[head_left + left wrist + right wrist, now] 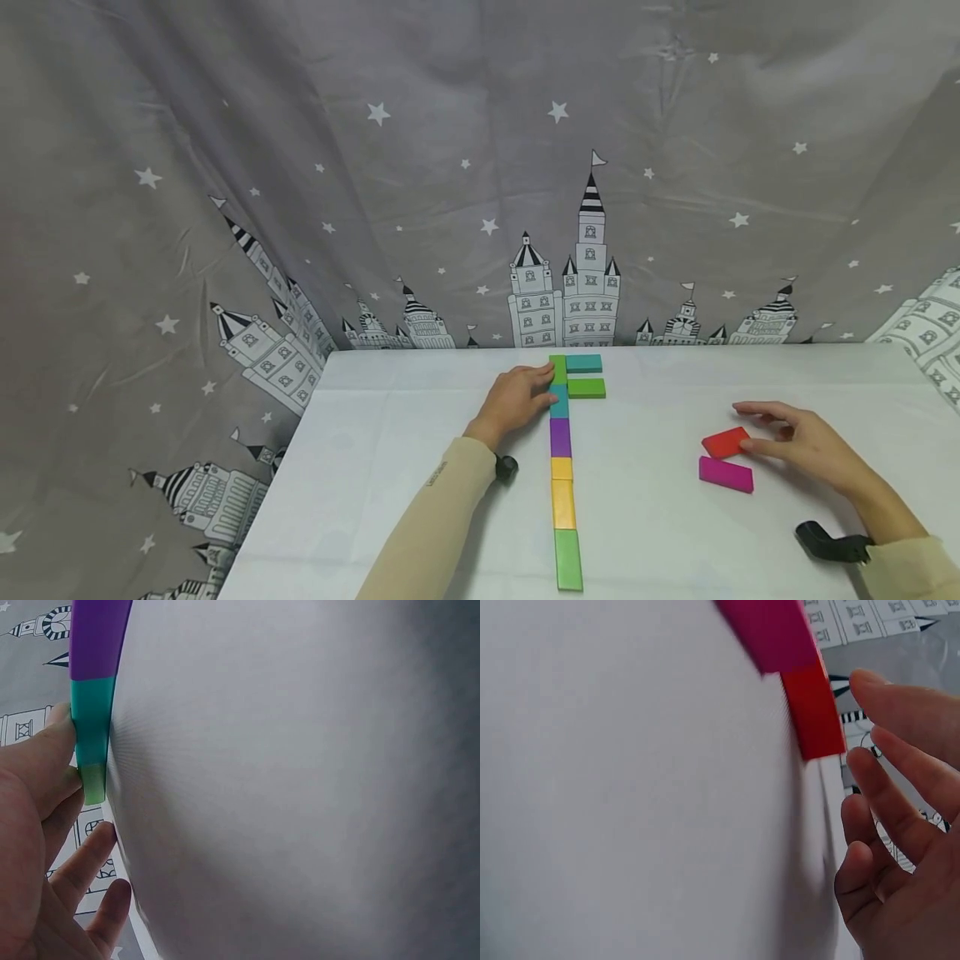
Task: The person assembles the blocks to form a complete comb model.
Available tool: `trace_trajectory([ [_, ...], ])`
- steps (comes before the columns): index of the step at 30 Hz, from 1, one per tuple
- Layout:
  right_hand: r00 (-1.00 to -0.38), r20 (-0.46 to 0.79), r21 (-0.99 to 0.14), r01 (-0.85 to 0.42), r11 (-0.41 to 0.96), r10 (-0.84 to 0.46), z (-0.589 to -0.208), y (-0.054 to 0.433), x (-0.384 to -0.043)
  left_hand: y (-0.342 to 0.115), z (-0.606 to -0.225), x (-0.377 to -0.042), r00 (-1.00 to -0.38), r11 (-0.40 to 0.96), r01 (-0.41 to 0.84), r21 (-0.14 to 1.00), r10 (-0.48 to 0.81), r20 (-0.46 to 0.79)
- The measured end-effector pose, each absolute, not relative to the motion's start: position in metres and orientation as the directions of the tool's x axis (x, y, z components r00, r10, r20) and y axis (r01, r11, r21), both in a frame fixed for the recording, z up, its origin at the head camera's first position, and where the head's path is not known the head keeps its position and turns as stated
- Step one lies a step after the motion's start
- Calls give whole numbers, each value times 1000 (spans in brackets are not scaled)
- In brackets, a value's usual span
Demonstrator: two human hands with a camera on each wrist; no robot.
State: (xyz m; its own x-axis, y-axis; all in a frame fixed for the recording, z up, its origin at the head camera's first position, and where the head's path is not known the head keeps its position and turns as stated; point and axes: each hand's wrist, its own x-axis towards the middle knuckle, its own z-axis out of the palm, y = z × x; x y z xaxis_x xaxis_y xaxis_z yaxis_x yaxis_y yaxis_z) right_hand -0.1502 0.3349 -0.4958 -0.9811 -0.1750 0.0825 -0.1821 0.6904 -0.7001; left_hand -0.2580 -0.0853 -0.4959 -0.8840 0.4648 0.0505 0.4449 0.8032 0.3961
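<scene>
A straight column of coloured blocks runs down the white table in the head view. From far to near it has a green block (pixel 558 367), a teal block (pixel 558 403), a purple block (pixel 560 437), yellow blocks (pixel 563 502) and a light green block (pixel 568 560). My left hand (pixel 513 404) lies along the column's far left side, fingertips at the green block and thumb at the teal one. On the right, my right hand (pixel 813 446) hovers with spread fingers, thumb at the edge of a red block (pixel 724 443). A magenta block (pixel 726 474) lies just nearer.
Right of the column's far end lie another teal block (pixel 584 363) and another green block (pixel 587 388), pointing sideways. Behind the white table (pixel 420 517) hangs a grey curtain (pixel 450 192) printed with castles and stars.
</scene>
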Motion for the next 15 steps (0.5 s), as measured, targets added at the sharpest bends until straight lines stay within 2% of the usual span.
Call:
trace_trajectory([
  [4, -982, 41, -689, -163, 706, -187, -498, 338, -149, -85, -496, -258, -885, 805, 443, 394, 463, 49],
  [10, -974, 48, -682, -193, 706, -220, -501, 338, -148, -85, -495, -258, -886, 806, 442, 394, 462, 48],
  [15, -973, -13, -658, -165, 735, -231, -500, 335, -150, -86, -494, -257, -886, 804, 440, 401, 461, 47],
])
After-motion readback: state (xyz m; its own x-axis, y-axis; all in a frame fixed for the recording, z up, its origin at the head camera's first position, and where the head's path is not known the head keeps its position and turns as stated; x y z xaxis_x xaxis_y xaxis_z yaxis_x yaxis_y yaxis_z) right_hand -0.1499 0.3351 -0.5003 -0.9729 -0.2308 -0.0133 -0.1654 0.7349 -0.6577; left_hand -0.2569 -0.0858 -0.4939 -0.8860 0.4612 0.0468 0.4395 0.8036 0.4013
